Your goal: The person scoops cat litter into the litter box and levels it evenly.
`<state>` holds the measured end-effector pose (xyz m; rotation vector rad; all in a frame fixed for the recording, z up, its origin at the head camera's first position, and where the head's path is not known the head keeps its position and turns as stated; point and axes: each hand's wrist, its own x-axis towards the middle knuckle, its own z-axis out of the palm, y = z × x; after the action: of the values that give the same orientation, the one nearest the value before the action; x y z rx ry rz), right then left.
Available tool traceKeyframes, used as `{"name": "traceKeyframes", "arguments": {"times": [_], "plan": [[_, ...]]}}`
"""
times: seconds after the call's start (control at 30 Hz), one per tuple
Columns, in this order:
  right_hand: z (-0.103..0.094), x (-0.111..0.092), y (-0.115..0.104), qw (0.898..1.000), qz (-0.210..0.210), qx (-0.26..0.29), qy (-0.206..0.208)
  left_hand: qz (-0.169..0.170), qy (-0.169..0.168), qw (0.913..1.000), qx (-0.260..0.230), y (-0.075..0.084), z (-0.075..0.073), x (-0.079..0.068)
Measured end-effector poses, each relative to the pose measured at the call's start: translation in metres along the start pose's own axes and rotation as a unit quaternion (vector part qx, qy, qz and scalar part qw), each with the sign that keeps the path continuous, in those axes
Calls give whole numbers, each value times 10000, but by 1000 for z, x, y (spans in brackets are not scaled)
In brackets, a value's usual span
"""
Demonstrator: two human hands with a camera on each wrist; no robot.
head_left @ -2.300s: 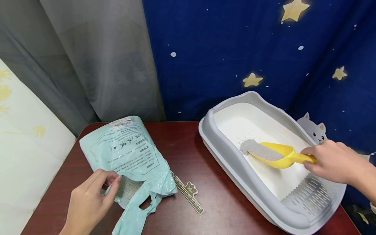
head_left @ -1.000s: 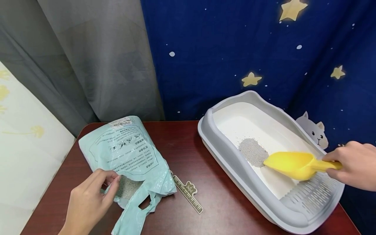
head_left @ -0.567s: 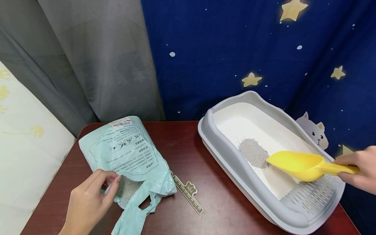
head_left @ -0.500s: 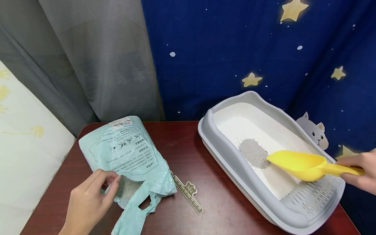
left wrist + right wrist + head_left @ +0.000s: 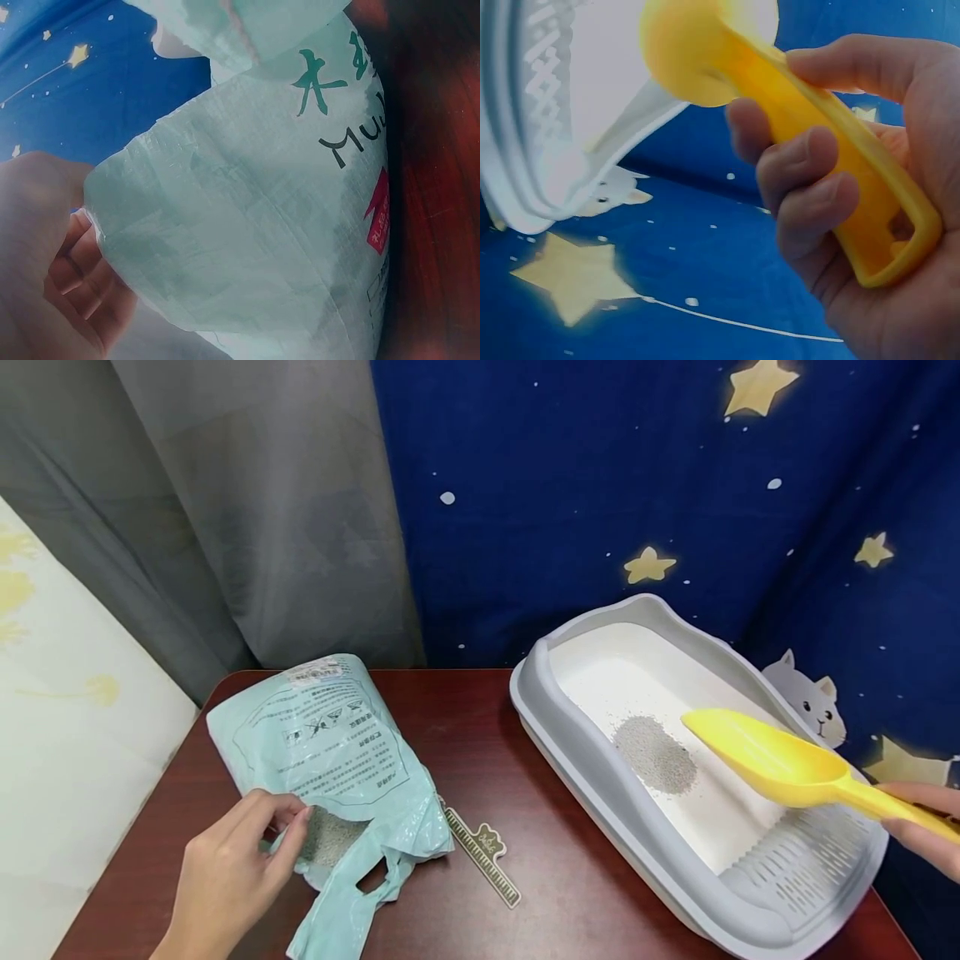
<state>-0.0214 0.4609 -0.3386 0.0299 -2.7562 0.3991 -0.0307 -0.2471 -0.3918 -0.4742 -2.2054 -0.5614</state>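
Observation:
My left hand (image 5: pixel 232 864) pinches the torn edge of a pale teal bag (image 5: pixel 330 727) lying on the table, with grey cat litter (image 5: pixel 327 837) showing in its opening. In the left wrist view the bag's plastic (image 5: pixel 225 217) fills most of the picture beside the hand. At the right, my right hand (image 5: pixel 926 818) grips a yellow scoop (image 5: pixel 787 760) by its handle, fingers curled round it as the right wrist view shows. The scoop's bowl looks empty and hangs over a grey and white litter box (image 5: pixel 577 727). A small heap of litter (image 5: pixel 654 753) lies on the box's white floor.
A gold ruler-shaped clip (image 5: pixel 483 853) lies on the dark red table (image 5: pixel 465 735) between bag and box. Behind the table hang a grey curtain (image 5: pixel 315 510) and a blue star-printed curtain (image 5: pixel 540 560). A slotted grate (image 5: pixel 810 852) forms the box's near end.
The scoop emptied its litter into the box, enlarging the heap, then drew back to the right and rose from the floor. My left hand stayed on the bag.

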Motion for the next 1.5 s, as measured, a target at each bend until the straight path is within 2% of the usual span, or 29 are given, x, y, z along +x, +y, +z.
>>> {"name": "traceKeyframes", "arguments": {"times": [0.13, 0.4, 0.6, 0.67, 0.83, 0.93, 1.17, 1.3, 1.4, 1.5], "plan": [[2, -7, -10, 9999, -19, 75, -79, 5, -8, 10000, -2, 0, -1, 0], [10, -20, -32, 9981, -41, 616, -66, 24, -10, 10000, -30, 0, 0, 1], [6, -28, -55, 9950, -338, 941, 27, 18, -14, 10000, -20, 0, 0, 2], [5, -30, -65, 9938, -435, 1026, -70, 14, -10, 10000, -3, 0, 0, 2], [3, -37, -95, 9940, -665, 792, -359, 54, 33, 10000, 11, 0, 0, 2], [5, -42, -112, 9921, -1028, 645, -314, 98, 72, 9999, -8, 0, 0, 2], [16, -61, -146, 9883, -1090, 733, -777, 163, 98, 9998, -34, 0, -1, 3], [23, -69, -171, 9744, -1554, 1377, -860, 177, 88, 9998, -30, 0, -2, 3], [34, -73, -186, 9511, -1957, 2246, -818, 169, 70, 9998, -34, 0, -3, 4], [46, -76, -198, 9293, -2349, 2777, -648, 161, 68, 9998, -42, 0, -2, 3]]}}
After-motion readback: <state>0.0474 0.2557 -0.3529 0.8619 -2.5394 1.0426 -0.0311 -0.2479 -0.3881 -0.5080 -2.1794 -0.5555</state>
